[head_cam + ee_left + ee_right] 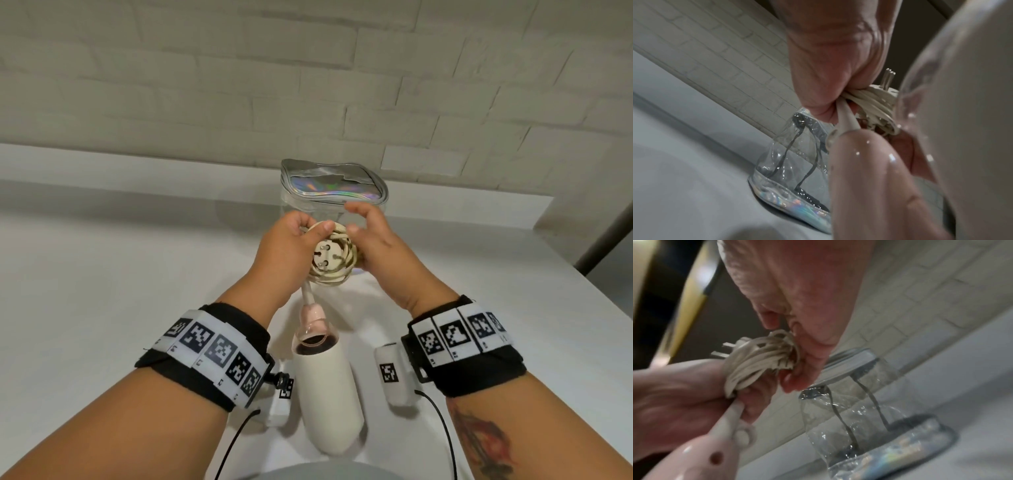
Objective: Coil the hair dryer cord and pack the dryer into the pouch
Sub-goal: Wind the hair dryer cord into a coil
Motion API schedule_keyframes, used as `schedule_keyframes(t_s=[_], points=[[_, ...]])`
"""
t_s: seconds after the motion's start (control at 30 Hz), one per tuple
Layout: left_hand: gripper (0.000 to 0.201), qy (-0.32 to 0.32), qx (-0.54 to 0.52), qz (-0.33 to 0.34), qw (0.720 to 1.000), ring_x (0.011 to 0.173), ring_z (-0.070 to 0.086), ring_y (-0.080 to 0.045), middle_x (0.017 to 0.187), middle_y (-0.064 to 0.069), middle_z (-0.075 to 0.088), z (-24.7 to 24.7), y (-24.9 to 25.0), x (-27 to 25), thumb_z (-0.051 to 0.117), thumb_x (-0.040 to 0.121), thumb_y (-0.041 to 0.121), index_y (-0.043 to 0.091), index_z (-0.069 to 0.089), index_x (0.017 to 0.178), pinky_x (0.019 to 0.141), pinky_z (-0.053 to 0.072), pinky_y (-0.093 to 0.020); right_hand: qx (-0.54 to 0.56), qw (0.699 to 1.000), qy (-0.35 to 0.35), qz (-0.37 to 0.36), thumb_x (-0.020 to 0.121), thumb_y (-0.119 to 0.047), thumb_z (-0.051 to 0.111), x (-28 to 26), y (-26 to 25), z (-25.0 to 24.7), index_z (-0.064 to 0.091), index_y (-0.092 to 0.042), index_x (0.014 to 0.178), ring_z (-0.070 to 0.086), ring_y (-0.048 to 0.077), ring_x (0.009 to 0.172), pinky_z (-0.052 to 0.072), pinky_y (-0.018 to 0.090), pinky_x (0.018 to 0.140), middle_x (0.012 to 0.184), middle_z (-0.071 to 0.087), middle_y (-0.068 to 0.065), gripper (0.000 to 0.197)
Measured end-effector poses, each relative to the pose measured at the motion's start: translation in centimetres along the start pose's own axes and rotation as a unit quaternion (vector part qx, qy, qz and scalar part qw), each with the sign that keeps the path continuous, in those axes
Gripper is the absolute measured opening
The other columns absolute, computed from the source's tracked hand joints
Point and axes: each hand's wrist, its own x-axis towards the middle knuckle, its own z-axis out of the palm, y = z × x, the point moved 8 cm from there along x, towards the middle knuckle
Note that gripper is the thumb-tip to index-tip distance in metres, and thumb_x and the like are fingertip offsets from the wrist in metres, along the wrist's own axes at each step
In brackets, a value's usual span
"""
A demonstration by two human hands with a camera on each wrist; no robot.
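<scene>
A cream hair dryer (327,387) hangs upright between my forearms, its pink handle end (312,317) uppermost. Its cream cord (334,270) is wound into a tight bundle with the round two-pin plug (327,257) facing me. My left hand (291,246) grips the bundle from the left, thumb over its top. My right hand (371,240) pinches the bundle's right side with curled fingers. The same coil (869,104) (760,360) shows in both wrist views, pins sticking out. A clear pouch (334,192) with a holographic top stands just behind the hands.
The white table (120,274) runs to a white brick wall (239,85) at the back. Its right edge (582,274) drops off beside a dark post. Black wrist bands with markers and thin black cables sit on both forearms.
</scene>
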Motion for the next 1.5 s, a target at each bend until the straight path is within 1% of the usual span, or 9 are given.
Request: schedule_keyframes(t_s=[0.17,0.3,0.43,0.57,0.77,0.9,1.1,1.3,1.5], points=[[0.003,0.022,-0.071,-0.074,0.994,0.089,0.071,-0.037,0.091,-0.01,0.075,-0.2,-0.6,0.6,0.061,0.076,0.037,0.035,0.062,0.074,0.078,0.057,-0.053,-0.366,0.909,-0.002,-0.202,0.074,-0.045,0.074,-1.2,-4.0,2.2,0.044,-0.033,0.135,0.038,0.012,0.129,0.029,0.022,0.104,0.138,0.045,-0.002,0.069],[0.006,0.052,-0.098,-0.066,0.992,0.072,0.067,-0.026,0.085,-0.008,0.072,-0.8,-0.3,1.0,0.062,0.087,0.035,0.031,0.058,0.087,0.064,0.054,-0.038,-0.456,0.854,0.068,-0.243,0.072,-0.044,0.074,-1.5,-6.1,2.4,0.062,-0.024,0.115,0.048,0.017,0.102,0.037,0.024,0.085,0.107,0.057,-0.004,0.05],[0.014,0.051,-0.042,-0.026,0.997,0.072,0.061,-0.026,0.093,-0.01,0.068,-0.8,0.0,1.1,0.058,0.081,0.033,0.035,0.056,0.095,0.057,0.047,-0.035,-0.432,0.879,0.017,-0.203,0.075,-0.036,0.073,-1.5,-6.7,2.8,0.056,-0.024,0.1,0.049,0.006,0.078,0.035,0.021,0.061,0.096,0.062,-0.012,0.032],[0.011,0.035,-0.063,-0.011,0.997,0.074,0.067,-0.029,0.094,-0.015,0.07,-0.6,0.2,1.0,0.061,0.079,0.038,0.034,0.056,0.089,0.062,0.053,-0.04,-0.402,0.891,0.017,-0.213,0.076,-0.029,0.069,-1.9,-7.7,2.9,0.061,-0.024,0.095,0.054,0.007,0.077,0.044,0.028,0.066,0.092,0.065,-0.011,0.021],[0.009,0.071,-0.088,0.047,0.992,0.045,0.047,-0.005,0.059,0.002,0.054,-2.5,1.5,0.7,0.061,0.091,0.027,0.023,0.053,0.091,0.052,0.04,-0.023,-0.071,0.952,0.136,-0.266,0.074,-0.005,0.062,-3.3,-10.8,-2.3,0.06,-0.018,0.079,0.047,0.007,0.061,0.039,0.02,0.056,0.074,0.057,0.001,0.014],[0.01,0.088,-0.137,0.074,0.984,0.049,0.05,-0.002,0.063,0.01,0.058,-3.9,2.7,0.8,0.063,0.089,0.026,0.027,0.054,0.091,0.054,0.043,-0.025,0.054,0.973,0.158,-0.16,0.07,-0.003,0.056,-1.9,-4.5,-4.7,0.054,-0.022,0.079,0.047,0.02,0.07,0.043,0.027,0.06,0.08,0.052,0.006,0.02],[0.014,-0.071,-0.088,0.117,0.987,0.073,0.06,0.003,0.089,0.015,0.063,-0.4,4.1,-0.5,0.055,0.096,0.019,0.03,0.051,0.102,0.069,0.05,-0.02,-0.032,0.999,-0.003,-0.029,0.083,0.004,0.062,-0.9,2.7,-0.8,0.052,-0.026,0.125,0.051,0.007,0.073,0.048,0.027,0.08,0.081,0.049,-0.002,0.052],[0.032,-0.136,0.025,0.15,0.979,0.107,0.059,-0.02,0.114,0.0,0.06,1.3,4.7,-1.4,0.054,0.091,0.022,0.03,0.045,0.121,0.098,0.048,-0.045,-0.044,0.997,0.065,-0.001,0.077,0.0,0.065,-0.3,0.8,-1.0,0.063,-0.026,0.114,0.052,0.02,0.071,0.054,0.045,0.079,0.085,0.053,0.003,0.045],[0.044,-0.224,0.003,0.151,0.963,0.111,0.059,-0.01,0.118,0.004,0.061,2.8,4.9,-2.3,0.06,0.088,0.01,0.028,0.05,0.127,0.099,0.049,-0.032,0.136,0.99,-0.019,0.039,0.085,0.001,0.053,0.1,0.3,0.3,0.056,-0.009,0.12,0.052,0.019,0.073,0.047,0.036,0.074,0.097,0.063,0.01,0.036]])
